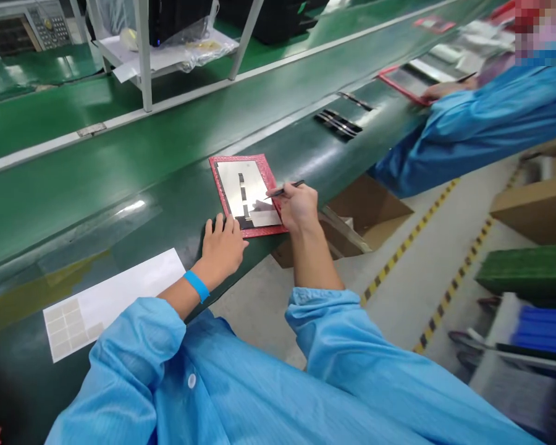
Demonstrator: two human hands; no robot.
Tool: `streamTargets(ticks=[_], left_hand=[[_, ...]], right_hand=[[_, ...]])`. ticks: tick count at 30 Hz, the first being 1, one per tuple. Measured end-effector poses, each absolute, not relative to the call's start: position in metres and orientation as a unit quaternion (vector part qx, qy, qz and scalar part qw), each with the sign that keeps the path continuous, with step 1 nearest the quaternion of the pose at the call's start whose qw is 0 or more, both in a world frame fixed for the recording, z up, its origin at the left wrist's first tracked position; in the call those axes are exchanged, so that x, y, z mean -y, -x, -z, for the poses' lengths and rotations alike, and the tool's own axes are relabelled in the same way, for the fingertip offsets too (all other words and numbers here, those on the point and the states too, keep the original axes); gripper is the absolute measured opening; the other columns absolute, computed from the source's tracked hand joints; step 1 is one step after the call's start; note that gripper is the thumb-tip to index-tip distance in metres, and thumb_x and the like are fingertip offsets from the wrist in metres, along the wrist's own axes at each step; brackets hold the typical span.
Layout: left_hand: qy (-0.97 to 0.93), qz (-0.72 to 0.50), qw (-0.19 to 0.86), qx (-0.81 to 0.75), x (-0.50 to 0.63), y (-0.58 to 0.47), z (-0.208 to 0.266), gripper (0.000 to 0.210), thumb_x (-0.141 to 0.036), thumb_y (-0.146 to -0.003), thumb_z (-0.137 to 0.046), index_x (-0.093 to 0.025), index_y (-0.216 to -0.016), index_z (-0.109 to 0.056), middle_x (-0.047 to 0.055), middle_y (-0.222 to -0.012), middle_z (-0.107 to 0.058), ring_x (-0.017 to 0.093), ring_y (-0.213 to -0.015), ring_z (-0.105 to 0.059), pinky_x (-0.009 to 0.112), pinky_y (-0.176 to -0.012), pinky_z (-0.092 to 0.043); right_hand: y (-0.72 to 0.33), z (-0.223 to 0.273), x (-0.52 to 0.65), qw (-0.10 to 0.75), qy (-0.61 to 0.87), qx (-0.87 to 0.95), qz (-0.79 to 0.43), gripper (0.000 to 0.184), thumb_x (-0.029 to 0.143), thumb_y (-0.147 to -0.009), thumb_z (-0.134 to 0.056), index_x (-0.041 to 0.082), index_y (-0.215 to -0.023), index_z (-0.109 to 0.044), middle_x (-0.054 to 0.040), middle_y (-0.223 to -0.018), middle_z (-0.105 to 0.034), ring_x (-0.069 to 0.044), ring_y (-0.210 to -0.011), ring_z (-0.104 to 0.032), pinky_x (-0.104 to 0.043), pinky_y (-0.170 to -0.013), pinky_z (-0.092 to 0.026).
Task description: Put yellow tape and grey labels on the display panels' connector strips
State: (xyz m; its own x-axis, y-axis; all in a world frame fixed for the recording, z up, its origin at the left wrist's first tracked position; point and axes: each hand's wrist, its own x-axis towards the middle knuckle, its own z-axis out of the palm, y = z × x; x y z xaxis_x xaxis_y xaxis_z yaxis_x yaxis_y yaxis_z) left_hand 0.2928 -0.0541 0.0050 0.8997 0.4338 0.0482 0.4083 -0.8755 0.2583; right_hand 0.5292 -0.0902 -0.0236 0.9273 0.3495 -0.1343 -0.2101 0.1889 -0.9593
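A flat, shiny silver panel (256, 185) with dark strips along its middle lies on a red bubble-wrap sheet (269, 170) on the green bench. My right hand (300, 207) is closed around a thin black pen-like tool, perhaps tweezers (287, 189), whose tip points over the panel's right part. Whether the tip touches the panel I cannot tell. My left hand (223, 246), with a blue wristband (196, 286), rests with fingers spread beside the panel's lower left corner, holding nothing. Near that wrist lies a white sheet (130, 281) with several pale rectangular labels at one end.
Several black strips (339, 123) lie farther along the bench. A co-worker's blue sleeve (491, 117) reaches to a red-edged panel (405, 83) at upper right. A cardboard box (375, 213) stands below the bench edge. A white shelf frame (144, 55) rises behind.
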Motion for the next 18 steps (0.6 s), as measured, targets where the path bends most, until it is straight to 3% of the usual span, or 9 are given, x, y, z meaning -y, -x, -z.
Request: streamTargets(ticks=[3,7,14,18], left_hand=[[-0.97,-0.033,0.098,-0.219,0.066,-0.274,0.004,0.055,-0.031,-0.112,-0.038,-0.004,-0.16,-0.044,0.022,-0.17,-0.043,0.035,-0.159,-0.036,0.06,-0.13,-0.029],[-0.965,-0.004,0.073,-0.253,0.075,-0.234,-0.001,0.056,-0.029,-0.113,-0.032,-0.004,-0.162,-0.043,0.022,-0.171,-0.041,0.036,-0.16,-0.035,0.063,-0.13,-0.028],[-0.955,0.025,0.047,-0.293,0.089,-0.164,-0.006,0.057,-0.03,-0.115,-0.029,-0.004,-0.164,-0.039,0.018,-0.173,-0.038,0.034,-0.163,-0.033,0.056,-0.13,-0.033],[-0.954,0.018,0.037,-0.297,0.092,-0.133,-0.005,0.057,-0.036,-0.115,-0.033,-0.007,-0.164,-0.041,0.015,-0.173,-0.04,0.033,-0.163,-0.035,0.052,-0.132,-0.032]], right_hand=[[-0.512,0.029,0.089,0.771,0.601,0.061,-0.204,0.031,0.007,-0.099,-0.064,0.019,-0.073,-0.052,0.0068,-0.06,-0.053,-0.012,-0.055,-0.063,-0.021,-0.056,-0.059],[-0.483,0.031,0.094,0.767,0.591,0.062,-0.243,0.029,0.009,-0.097,-0.067,0.021,-0.075,-0.053,0.005,-0.06,-0.055,-0.015,-0.059,-0.069,-0.023,-0.058,-0.062],[-0.411,0.026,0.094,0.764,0.577,0.064,-0.28,0.027,0.002,-0.091,-0.066,0.021,-0.075,-0.056,0.0062,-0.058,-0.056,-0.015,-0.058,-0.07,-0.027,-0.064,-0.066],[-0.383,0.008,0.093,0.764,0.575,0.078,-0.281,0.03,-0.003,-0.09,-0.055,0.021,-0.072,-0.055,0.0019,-0.055,-0.059,-0.017,-0.054,-0.07,-0.024,-0.053,-0.057]])
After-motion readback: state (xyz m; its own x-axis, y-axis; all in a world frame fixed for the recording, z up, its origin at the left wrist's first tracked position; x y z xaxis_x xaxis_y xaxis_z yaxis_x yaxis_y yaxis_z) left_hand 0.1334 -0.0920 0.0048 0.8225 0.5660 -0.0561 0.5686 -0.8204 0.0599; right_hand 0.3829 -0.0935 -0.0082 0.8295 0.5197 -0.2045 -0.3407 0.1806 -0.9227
